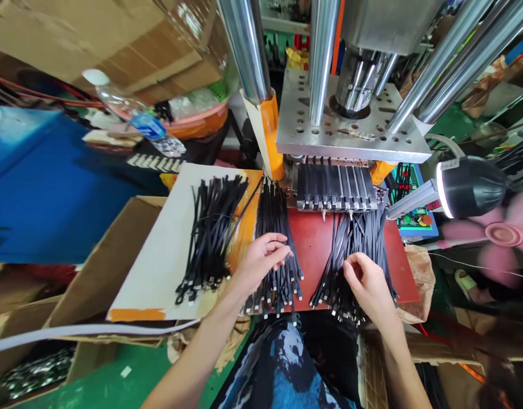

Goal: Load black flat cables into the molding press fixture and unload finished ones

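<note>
My left hand [268, 255] is over the middle bundle of black cables [272, 218], fingers loosely bent and thumb apart, with nothing visible in it. Above the right bundle of black cables [336, 272], my right hand [370, 284] has thumb and forefinger curled together at the tips; whatever they pinch is hidden among the cables. Small metal plugs show at the near ends of both bundles. Behind the hands, a metal fixture block [336, 187] holds several black cable ends side by side under the press plate [351, 136].
Another bundle of black cables [214, 227] lies on the white board [159, 250] at left. The red work surface [308, 244] lies between the hands. Steel press columns [248, 51], a lamp [470, 187] and a pink fan [504, 233] stand around. A plastic bottle [146, 122] leans at upper left.
</note>
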Demonstrator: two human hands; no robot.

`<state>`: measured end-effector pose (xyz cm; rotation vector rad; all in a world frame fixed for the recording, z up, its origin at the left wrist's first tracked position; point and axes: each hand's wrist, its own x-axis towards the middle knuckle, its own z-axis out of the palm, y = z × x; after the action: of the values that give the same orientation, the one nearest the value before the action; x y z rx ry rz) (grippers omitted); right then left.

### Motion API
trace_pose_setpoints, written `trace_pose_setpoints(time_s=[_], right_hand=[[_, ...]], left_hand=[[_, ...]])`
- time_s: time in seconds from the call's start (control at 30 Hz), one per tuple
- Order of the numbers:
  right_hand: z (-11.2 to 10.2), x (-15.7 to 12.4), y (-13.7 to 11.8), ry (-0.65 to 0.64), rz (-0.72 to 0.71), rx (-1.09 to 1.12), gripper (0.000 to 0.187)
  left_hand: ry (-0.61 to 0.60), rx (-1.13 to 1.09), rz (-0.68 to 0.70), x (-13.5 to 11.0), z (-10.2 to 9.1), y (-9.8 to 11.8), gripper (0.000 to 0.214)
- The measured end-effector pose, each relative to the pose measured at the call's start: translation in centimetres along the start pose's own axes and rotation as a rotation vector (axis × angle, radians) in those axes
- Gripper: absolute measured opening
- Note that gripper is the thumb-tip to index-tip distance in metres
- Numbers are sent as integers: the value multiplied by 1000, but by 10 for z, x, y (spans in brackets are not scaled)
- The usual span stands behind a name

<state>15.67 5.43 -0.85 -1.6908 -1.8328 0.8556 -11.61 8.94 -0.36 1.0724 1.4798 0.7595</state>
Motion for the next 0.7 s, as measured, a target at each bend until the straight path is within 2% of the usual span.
trace_pose_setpoints(time_s=[0.1,0.2,0.3,0.47,0.53,0.6,0.7], right_hand=[[-5,-23,-19,-109,-11,328,26],[6,-43,-34,-188,-63,403,26],[11,-50,-38,-287,-95,416,25],[-11,-38,-31,-441,-64,439,13],[-14,-28,-30,-400,23,574,19],[-10,-19,-32,-271,106,721,30],[5,-10,-36,-103,121,804,39]], left_hand=[[-53,-318,-58,-16,20,0,75],[-222,-550,-130,-32,39,-2,60],[-348,-475,-71,-43,48,1,43],[-378,-220,102,-58,49,15,33],[-384,-76,151,-66,52,14,29],[-395,67,173,-71,56,10,24],[-388,176,179,-69,55,9,16]])
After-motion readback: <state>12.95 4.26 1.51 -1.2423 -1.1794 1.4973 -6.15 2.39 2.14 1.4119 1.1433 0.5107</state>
